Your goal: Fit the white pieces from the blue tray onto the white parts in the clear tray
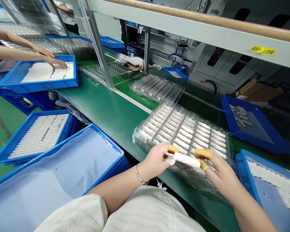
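My left hand [157,161], wearing a yellow finger cot, is closed around a white hollow piece [169,159] whose rounded open end faces out. A slim white tube-shaped piece [187,159] is pinched at its right end by my right hand [215,166], which has yellow cots on several fingers. The two white pieces meet or overlap between my hands; whether they are joined I cannot tell. Just beneath and beyond them lies a stack of clear plastic blister trays [137,137], its top one filled with rows of similar white pieces [185,132].
Clear trays [157,87] sit farther back on the green bench [106,109]. Blue bins stand left [111,162] and right [244,170]; another [250,124] holds loose white pieces. A metal post [96,45] rises from the bench. At upper left, a co-worker's hands [53,59] reach over a bin.
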Available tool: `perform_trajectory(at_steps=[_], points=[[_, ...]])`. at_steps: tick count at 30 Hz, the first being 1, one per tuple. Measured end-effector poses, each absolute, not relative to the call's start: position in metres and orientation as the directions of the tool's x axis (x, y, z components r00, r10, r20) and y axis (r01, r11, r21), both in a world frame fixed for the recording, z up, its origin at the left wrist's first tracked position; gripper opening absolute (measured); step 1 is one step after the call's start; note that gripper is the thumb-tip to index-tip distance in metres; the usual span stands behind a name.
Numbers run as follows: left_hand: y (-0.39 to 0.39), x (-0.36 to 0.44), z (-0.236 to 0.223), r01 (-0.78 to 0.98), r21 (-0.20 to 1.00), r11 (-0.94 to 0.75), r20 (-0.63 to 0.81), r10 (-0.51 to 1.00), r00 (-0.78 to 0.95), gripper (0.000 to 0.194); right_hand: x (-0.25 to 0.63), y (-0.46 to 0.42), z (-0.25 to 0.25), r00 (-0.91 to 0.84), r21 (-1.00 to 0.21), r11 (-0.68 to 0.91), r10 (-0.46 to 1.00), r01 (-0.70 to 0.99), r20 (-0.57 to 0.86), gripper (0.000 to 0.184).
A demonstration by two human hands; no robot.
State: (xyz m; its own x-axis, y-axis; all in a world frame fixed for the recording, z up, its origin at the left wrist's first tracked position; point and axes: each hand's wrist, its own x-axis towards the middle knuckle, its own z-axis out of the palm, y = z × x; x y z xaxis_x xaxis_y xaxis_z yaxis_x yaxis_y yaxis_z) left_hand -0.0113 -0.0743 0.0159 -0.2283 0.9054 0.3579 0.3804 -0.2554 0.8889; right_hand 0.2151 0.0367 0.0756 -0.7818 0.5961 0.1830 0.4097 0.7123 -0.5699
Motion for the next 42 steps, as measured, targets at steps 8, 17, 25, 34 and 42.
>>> perform_trajectory(at_steps=[8, 17, 25, 34, 42], points=[[-0.067, -0.016, 0.012, 0.471, 0.825, -0.312, 0.452, 0.864, -0.22, 0.016, 0.198, 0.031, 0.076, -0.802, -0.636, 0.619, 0.598, 0.46, 0.003, 0.035], [-0.052, -0.024, 0.01, 0.138, 0.986, -0.093, 0.137, 0.924, -0.357, 0.037, 0.164, 0.142, 0.061, -0.635, -0.229, 0.659, 0.752, 0.716, 0.178, 0.037], [-0.048, -0.03, 0.003, 0.243, 0.967, -0.075, 0.156, 0.929, -0.336, 0.025, 0.133, 0.209, 0.034, -0.611, -0.005, 0.616, 0.782, 0.788, 0.121, 0.027], [-0.048, -0.033, 0.013, 0.281, 0.96, 0.002, 0.084, 0.952, -0.293, 0.021, 0.121, 0.196, 0.048, -0.618, -0.078, 0.625, 0.78, 0.777, 0.098, 0.034], [-0.055, -0.027, 0.049, 0.616, 0.788, 0.016, 0.045, 0.996, -0.083, 0.009, 0.153, 0.058, 0.102, -0.937, -0.41, 0.864, 0.344, 0.292, 0.057, 0.034]])
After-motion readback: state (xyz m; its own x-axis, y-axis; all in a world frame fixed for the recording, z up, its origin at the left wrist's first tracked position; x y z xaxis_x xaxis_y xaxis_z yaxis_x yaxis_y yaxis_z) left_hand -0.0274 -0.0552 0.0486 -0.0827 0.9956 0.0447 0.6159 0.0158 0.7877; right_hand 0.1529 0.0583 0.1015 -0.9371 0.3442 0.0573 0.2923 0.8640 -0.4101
